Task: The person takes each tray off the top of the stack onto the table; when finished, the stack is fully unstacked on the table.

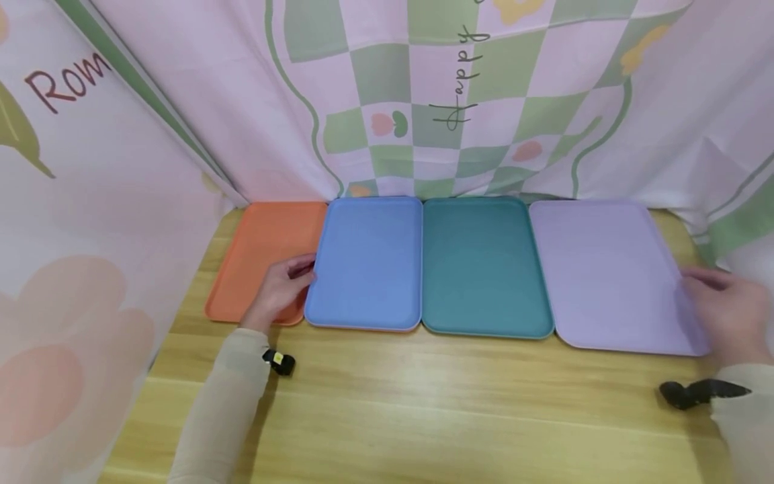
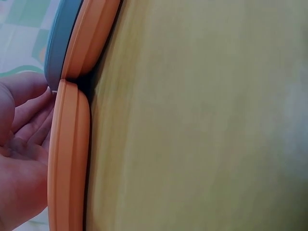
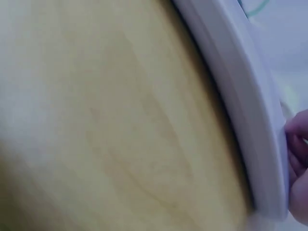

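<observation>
Four rectangular trays with raised rims stand in a row: orange [image 1: 272, 235], blue [image 1: 369, 262], teal [image 1: 484, 265] and purple [image 1: 611, 275]. My left hand [image 1: 281, 289] reaches over the orange tray, its fingertips at the blue tray's left rim. In the left wrist view, an orange layer [image 2: 91, 43] shows directly beneath the blue tray, beside the other orange tray [image 2: 70, 159]. At the far right, my right hand [image 1: 728, 309] touches the purple tray's outer edge; its fingertips meet the purple rim [image 3: 250, 110] in the right wrist view.
The trays lie on a light wooden table [image 1: 411, 403], against a patterned curtain [image 1: 387, 87] at the back. Another printed cloth [image 1: 91, 235] hangs along the left side. Bare wood shows in front of the row.
</observation>
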Demonstrator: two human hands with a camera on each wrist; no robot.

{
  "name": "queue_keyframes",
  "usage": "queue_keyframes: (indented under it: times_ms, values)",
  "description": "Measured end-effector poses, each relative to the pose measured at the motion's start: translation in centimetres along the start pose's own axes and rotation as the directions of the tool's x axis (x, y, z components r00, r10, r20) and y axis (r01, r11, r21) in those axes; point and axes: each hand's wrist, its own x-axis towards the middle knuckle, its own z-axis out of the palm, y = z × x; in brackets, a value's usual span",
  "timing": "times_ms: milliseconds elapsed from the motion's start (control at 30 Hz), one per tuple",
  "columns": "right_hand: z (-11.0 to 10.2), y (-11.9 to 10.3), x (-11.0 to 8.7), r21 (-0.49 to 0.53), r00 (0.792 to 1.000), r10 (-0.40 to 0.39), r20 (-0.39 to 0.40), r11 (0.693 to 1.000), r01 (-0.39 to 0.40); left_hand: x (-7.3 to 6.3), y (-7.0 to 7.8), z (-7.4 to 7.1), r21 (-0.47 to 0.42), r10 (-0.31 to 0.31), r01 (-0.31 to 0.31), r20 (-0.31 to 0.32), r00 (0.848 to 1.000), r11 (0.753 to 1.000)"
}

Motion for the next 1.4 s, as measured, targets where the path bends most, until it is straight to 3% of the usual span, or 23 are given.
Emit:
queue_keyframes:
  times_ms: [133, 200, 300, 500, 600, 767, 867, 1133, 1400]
  values:
    - [-0.2, -0.6, -0.1, -0.151, 0.997, -0.083, 0.005, 0.985, 0.083, 0.2, 0.0, 0.1, -0.02, -0.014, 0.014, 0.0, 1.0, 1.0]
    - [-0.3, -0.6, 0.0, -0.18, 0.99, -0.138, 0.012, 0.974, 0.138, 0.2, 0.0, 0.1, -0.03, -0.024, 0.024, -0.001, 1.0, 0.999]
    - [-0.7, -0.4, 0.0, -0.163, 0.99, -0.136, 0.035, 0.977, 0.14, 0.3, 0.1, 0.1, -0.029, -0.034, 0.034, 0.002, 0.999, 0.999]
    - [-1.4, -1.5, -1.3, -0.187, 0.998, 0.017, 0.062, 0.982, -0.006, 0.5, 0.3, 0.0, -0.033, -0.044, 0.045, 0.017, 0.999, 0.998]
    - [-1.4, -1.8, -1.7, -0.156, 0.997, 0.044, 0.063, 0.987, -0.033, 0.6, 0.3, 0.0, -0.046, -0.046, 0.047, 0.026, 0.999, 0.998]
    - [-1.4, -1.6, -2.1, -0.073, 0.998, 0.019, 0.052, 0.997, -0.015, 0.4, 0.2, 0.1, -0.044, -0.057, 0.058, 0.023, 0.998, 0.997]
    - [-1.2, -2.4, -2.4, -0.102, 0.999, 0.007, 0.035, 0.995, -0.003, 0.2, 0.0, 0.1, -0.03, -0.058, 0.059, 0.018, 0.998, 0.998]
    - [0.9, -4.4, -3.3, -0.072, 0.981, -0.192, 0.03, 0.978, 0.194, 0.1, 0.0, 0.0, -0.006, -0.067, 0.067, 0.006, 0.998, 0.998]
    - [2.7, -6.5, -4.7, -0.032, 0.979, -0.178, 0.099, 0.983, 0.182, 0.2, 0.1, -0.2, -0.02, -0.076, 0.076, 0.008, 0.997, 0.997]
